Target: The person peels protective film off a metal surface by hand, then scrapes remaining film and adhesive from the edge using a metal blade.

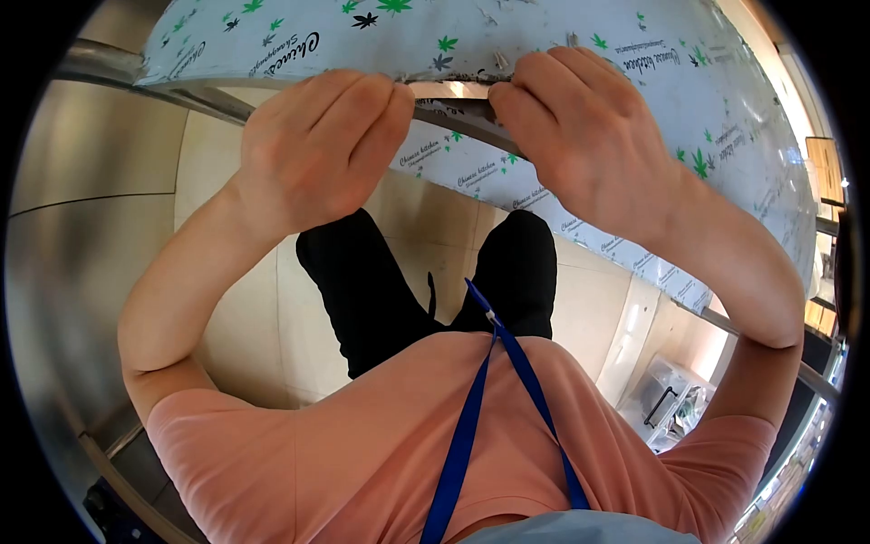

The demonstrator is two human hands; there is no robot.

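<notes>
If I pull unevenly, the thin shiny strip (451, 90) could slip from one pinch or tear between my hands; too much pressure at the edge might also catch the patterned cover (544, 32) on the desk. My left hand (328, 150) and right hand (584, 136) each have a narrow grip, fingertips closed on opposite ends. The strip lies between them, spanning the gap at the desk's near edge; whether it is separate or part of the cover, I can't quite tell.
</notes>
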